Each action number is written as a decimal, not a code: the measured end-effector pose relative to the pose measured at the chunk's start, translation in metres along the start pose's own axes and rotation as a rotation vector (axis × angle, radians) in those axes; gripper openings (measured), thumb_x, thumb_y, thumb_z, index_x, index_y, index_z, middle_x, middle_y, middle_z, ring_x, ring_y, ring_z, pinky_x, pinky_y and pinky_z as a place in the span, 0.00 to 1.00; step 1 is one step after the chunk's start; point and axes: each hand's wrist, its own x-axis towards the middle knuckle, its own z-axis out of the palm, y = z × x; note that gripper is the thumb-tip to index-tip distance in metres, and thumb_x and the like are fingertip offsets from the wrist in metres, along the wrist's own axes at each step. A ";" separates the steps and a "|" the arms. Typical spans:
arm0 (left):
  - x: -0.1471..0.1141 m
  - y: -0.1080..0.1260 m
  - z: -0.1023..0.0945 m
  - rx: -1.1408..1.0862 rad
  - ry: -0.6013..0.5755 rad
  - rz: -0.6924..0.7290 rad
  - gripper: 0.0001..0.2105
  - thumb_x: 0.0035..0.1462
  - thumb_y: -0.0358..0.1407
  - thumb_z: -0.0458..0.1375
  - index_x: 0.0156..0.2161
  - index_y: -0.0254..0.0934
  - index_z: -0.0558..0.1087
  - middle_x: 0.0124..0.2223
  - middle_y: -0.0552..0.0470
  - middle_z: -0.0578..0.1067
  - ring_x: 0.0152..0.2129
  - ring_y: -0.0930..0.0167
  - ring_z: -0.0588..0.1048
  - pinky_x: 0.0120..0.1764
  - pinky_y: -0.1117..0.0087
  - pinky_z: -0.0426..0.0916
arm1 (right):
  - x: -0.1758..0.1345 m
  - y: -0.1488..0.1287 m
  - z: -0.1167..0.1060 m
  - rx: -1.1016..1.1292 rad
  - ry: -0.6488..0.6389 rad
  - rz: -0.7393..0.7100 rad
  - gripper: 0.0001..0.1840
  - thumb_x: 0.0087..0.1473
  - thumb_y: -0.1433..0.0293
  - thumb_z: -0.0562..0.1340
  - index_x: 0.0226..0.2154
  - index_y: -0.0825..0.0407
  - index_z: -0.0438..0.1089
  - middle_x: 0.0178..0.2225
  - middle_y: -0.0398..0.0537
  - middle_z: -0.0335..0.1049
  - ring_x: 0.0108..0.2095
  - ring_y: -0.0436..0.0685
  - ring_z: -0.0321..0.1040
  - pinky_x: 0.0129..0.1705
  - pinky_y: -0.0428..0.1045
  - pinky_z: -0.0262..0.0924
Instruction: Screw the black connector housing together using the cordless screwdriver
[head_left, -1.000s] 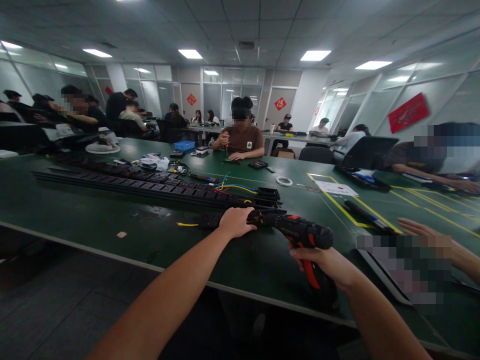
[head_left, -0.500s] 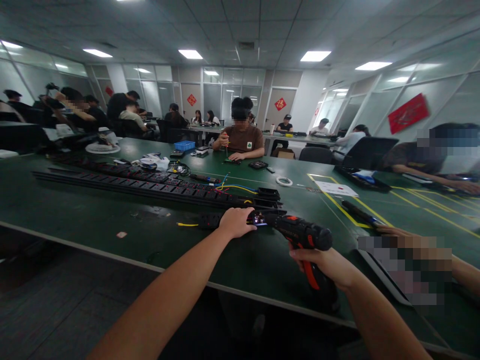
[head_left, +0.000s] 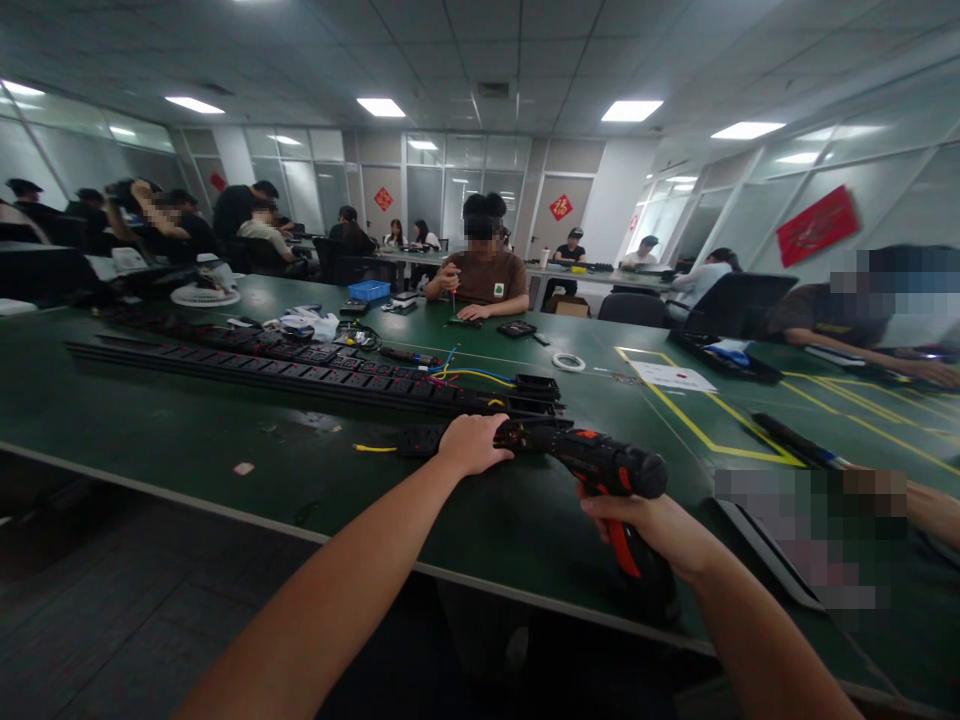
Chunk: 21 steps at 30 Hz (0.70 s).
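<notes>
two hands work at the near edge of one long green table [head_left: 187, 430]. the right hand [head_left: 652, 530] is wrapped tight around the grip of one black and red cordless screwdriver [head_left: 600, 470], whose barrel lies nearly level and points left, its nose touching the end of one short black power strip [head_left: 420, 440]. the left hand [head_left: 471, 443] lies palm down on that strip, fingers curled over its right end and pressing it to the table; the left forearm stretches out straight from the lower left, the right forearm comes up from the lower right with the wrist bent. one yellow wire [head_left: 373, 449] sticks out of the strip's left end. just behind lie two long black power strips [head_left: 300, 375] side by side, with coloured wires [head_left: 465, 375] at their right end. farther back sits one roll of white tape [head_left: 568, 362], and one person in a brown shirt [head_left: 484, 275] sits across the table.
</notes>
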 end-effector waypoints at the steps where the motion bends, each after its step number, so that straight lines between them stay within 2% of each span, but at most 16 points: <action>1: 0.000 0.001 -0.001 0.001 -0.004 -0.003 0.31 0.56 0.56 0.62 0.60 0.44 0.68 0.50 0.45 0.80 0.47 0.56 0.78 0.49 0.59 0.69 | 0.000 0.000 0.000 0.008 0.000 0.001 0.14 0.46 0.63 0.68 0.35 0.53 0.74 0.22 0.40 0.69 0.25 0.54 0.65 0.31 0.50 0.60; 9: 0.000 0.002 0.000 0.009 0.003 -0.012 0.31 0.56 0.56 0.62 0.61 0.44 0.68 0.49 0.46 0.80 0.47 0.56 0.78 0.48 0.59 0.70 | 0.000 0.001 -0.001 0.025 0.028 0.032 0.18 0.43 0.61 0.69 0.37 0.53 0.74 0.21 0.40 0.69 0.25 0.54 0.65 0.29 0.49 0.58; 21: 0.002 0.000 0.001 -0.009 0.016 0.003 0.31 0.56 0.55 0.63 0.61 0.44 0.69 0.49 0.46 0.80 0.46 0.56 0.78 0.48 0.59 0.70 | 0.001 0.001 0.000 0.025 0.003 0.004 0.13 0.44 0.63 0.69 0.32 0.53 0.73 0.22 0.41 0.69 0.24 0.53 0.65 0.30 0.49 0.59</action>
